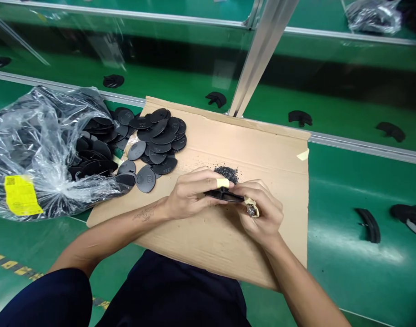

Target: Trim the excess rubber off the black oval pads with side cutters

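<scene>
My left hand is closed on the edge of a black oval plastic disc, its thumb below and fingers above. A band of pale yellow tape is wrapped round one of its fingertips. My right hand is closed round a small tool wrapped in pale tape, held against the right end of the disc. The tool's working end is hidden by the fingers and the disc. Just beyond the hands lies a small heap of black plastic shavings on the cardboard sheet.
A pile of black discs covers the cardboard's left corner. Beside it, a clear plastic bag with a yellow label spills more discs. A metal post rises behind the cardboard. A curved black part lies on the green surface at right.
</scene>
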A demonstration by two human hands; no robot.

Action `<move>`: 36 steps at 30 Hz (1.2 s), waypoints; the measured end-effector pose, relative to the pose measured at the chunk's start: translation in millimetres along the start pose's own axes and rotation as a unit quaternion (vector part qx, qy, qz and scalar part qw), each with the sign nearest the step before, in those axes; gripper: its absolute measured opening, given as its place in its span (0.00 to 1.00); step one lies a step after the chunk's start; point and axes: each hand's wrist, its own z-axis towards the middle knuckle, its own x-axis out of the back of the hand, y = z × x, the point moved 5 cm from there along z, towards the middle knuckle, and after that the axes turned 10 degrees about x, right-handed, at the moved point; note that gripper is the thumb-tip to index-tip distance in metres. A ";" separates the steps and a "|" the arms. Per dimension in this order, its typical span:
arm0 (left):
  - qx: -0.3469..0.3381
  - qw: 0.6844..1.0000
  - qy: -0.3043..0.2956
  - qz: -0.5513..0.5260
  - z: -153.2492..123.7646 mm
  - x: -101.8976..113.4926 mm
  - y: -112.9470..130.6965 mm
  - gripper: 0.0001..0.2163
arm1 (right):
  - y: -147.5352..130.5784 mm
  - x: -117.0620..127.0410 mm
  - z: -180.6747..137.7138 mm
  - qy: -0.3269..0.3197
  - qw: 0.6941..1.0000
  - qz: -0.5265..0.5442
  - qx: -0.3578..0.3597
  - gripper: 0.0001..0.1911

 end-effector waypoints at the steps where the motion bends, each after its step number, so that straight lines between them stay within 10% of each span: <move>1: -0.006 1.000 0.006 0.003 0.0 0.6 0.8 0.11 | -0.2 -0.1 0.2 0.001 1.000 0.002 0.001 0.08; 36: -0.063 0.997 0.019 0.038 -3.9 1.8 6.9 0.12 | -3.8 2.0 4.9 -0.015 0.999 0.000 0.045 0.04</move>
